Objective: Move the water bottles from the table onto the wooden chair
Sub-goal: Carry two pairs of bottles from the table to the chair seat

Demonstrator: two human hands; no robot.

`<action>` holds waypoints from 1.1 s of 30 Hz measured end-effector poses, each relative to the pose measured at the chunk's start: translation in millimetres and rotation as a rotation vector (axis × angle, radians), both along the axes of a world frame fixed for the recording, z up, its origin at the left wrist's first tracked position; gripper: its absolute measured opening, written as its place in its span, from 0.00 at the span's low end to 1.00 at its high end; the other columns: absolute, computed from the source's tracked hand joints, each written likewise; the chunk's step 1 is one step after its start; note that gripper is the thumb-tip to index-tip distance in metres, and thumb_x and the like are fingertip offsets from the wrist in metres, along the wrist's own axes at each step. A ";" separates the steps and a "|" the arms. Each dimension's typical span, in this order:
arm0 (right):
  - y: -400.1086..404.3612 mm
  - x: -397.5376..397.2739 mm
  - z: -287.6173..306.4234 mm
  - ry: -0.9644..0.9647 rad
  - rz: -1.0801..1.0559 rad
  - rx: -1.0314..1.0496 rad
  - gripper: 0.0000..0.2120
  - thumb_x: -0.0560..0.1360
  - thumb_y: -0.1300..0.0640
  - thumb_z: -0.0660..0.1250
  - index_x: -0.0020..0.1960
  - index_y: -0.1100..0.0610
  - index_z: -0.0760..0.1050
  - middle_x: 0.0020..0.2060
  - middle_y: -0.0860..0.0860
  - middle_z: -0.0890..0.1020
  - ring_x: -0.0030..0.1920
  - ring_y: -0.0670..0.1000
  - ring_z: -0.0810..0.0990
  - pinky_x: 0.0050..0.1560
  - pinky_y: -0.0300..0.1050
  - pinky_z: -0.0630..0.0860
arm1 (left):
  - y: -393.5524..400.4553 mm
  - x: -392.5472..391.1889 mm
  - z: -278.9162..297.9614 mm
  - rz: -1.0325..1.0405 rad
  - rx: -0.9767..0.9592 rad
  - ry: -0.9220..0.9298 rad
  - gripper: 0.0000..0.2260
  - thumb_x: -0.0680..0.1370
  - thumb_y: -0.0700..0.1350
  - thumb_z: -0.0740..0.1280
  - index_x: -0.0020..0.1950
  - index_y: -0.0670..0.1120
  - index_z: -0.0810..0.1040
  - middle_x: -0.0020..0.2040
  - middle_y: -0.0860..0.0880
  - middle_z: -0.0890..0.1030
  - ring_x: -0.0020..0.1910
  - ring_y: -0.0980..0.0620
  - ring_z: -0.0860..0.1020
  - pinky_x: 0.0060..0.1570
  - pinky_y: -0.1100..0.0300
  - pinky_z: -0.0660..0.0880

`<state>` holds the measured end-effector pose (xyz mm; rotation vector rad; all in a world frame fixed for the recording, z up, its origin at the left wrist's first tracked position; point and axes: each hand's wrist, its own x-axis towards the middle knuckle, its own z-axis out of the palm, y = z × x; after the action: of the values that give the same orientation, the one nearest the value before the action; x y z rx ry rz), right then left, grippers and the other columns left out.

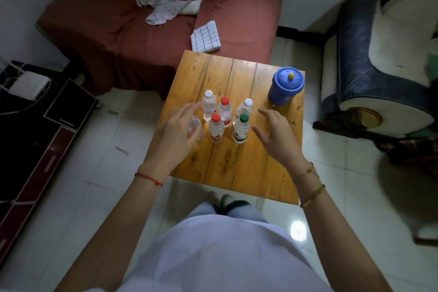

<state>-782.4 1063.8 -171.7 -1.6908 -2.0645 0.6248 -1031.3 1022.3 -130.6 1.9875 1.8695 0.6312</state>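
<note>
Several small clear water bottles stand upright in a cluster on the wooden table [248, 168]. Two have white caps [208, 94] [248, 102], two have red caps [225, 101] [216, 118], and one has a green cap [244, 118]. Another clear bottle [194, 128] is partly hidden behind my left hand. My left hand [176, 129] hovers just left of the cluster, fingers straight and spread, holding nothing. My right hand [276, 134] hovers just right of it, fingers loosely extended, also holding nothing. No wooden chair is visible.
A blue lidded jar [285, 86] stands at the table's far right corner. A red-covered sofa [132, 38] with crumpled cloth and a checked towel [205, 37] lies beyond the table. A dark blue and white armchair [384, 54] is at right, a black cabinet [40, 125] at left.
</note>
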 end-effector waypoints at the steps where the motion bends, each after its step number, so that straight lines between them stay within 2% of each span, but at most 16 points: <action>1: 5.4 -0.5 -3.1 -0.004 -0.005 -0.008 0.24 0.76 0.50 0.65 0.69 0.53 0.64 0.66 0.51 0.73 0.66 0.51 0.71 0.63 0.46 0.71 | 7.0 1.6 -5.3 -0.002 -0.004 0.003 0.23 0.78 0.45 0.65 0.72 0.49 0.65 0.69 0.49 0.71 0.68 0.51 0.69 0.64 0.56 0.70; 4: 22.3 -4.0 -13.6 -0.019 -0.008 -0.035 0.23 0.76 0.50 0.64 0.69 0.54 0.65 0.64 0.52 0.74 0.64 0.51 0.72 0.62 0.45 0.72 | 28.4 5.6 -25.3 -0.015 -0.023 0.017 0.23 0.77 0.44 0.66 0.71 0.49 0.66 0.68 0.49 0.73 0.66 0.51 0.70 0.60 0.61 0.69; 10: 56.8 -15.3 -46.1 -0.071 0.022 -0.153 0.22 0.77 0.52 0.65 0.68 0.56 0.66 0.64 0.54 0.74 0.63 0.53 0.72 0.62 0.48 0.74 | 74.7 13.0 -80.3 -0.053 -0.153 0.006 0.21 0.76 0.42 0.67 0.68 0.46 0.69 0.65 0.47 0.75 0.66 0.49 0.71 0.66 0.52 0.71; 15: 81.6 -23.6 -78.7 -0.093 -0.002 -0.233 0.22 0.76 0.54 0.66 0.68 0.57 0.66 0.63 0.55 0.74 0.62 0.54 0.73 0.61 0.48 0.74 | 106.6 15.1 -121.2 -0.088 -0.282 0.062 0.19 0.76 0.43 0.66 0.66 0.47 0.70 0.64 0.48 0.76 0.61 0.48 0.74 0.57 0.50 0.76; 20: 98.0 -29.7 -111.3 -0.127 0.022 -0.261 0.18 0.76 0.56 0.66 0.64 0.57 0.70 0.59 0.55 0.75 0.57 0.54 0.75 0.55 0.48 0.77 | 129.6 20.1 -154.2 -0.141 -0.405 0.131 0.17 0.74 0.43 0.67 0.63 0.45 0.72 0.61 0.46 0.76 0.60 0.44 0.75 0.52 0.45 0.77; 24: 103.7 -36.2 -129.5 -0.154 0.028 -0.248 0.16 0.75 0.60 0.66 0.62 0.58 0.71 0.58 0.56 0.75 0.54 0.55 0.75 0.51 0.49 0.78 | 137.4 23.2 -173.2 -0.114 -0.396 0.121 0.19 0.73 0.41 0.69 0.62 0.47 0.73 0.58 0.46 0.78 0.55 0.43 0.77 0.46 0.51 0.77; 27: 107.0 -39.5 -136.7 -0.151 0.015 -0.238 0.14 0.73 0.63 0.67 0.58 0.59 0.72 0.58 0.57 0.74 0.52 0.56 0.76 0.48 0.47 0.78 | 140.6 25.6 -181.8 -0.101 -0.365 0.109 0.16 0.72 0.39 0.70 0.59 0.46 0.74 0.56 0.45 0.78 0.52 0.42 0.79 0.42 0.54 0.73; 33: 106.3 -40.4 -137.4 -0.077 -0.048 -0.263 0.10 0.72 0.66 0.67 0.53 0.61 0.73 0.56 0.57 0.74 0.50 0.56 0.77 0.48 0.49 0.79 | 136.1 28.0 -184.2 -0.055 -0.345 0.069 0.13 0.72 0.38 0.71 0.55 0.45 0.75 0.53 0.45 0.78 0.50 0.43 0.79 0.41 0.56 0.72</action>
<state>-822.8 1170.1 -309.1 -1.9305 -2.0609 0.8603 -1003.2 1158.5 -314.8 1.8457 1.8110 0.2080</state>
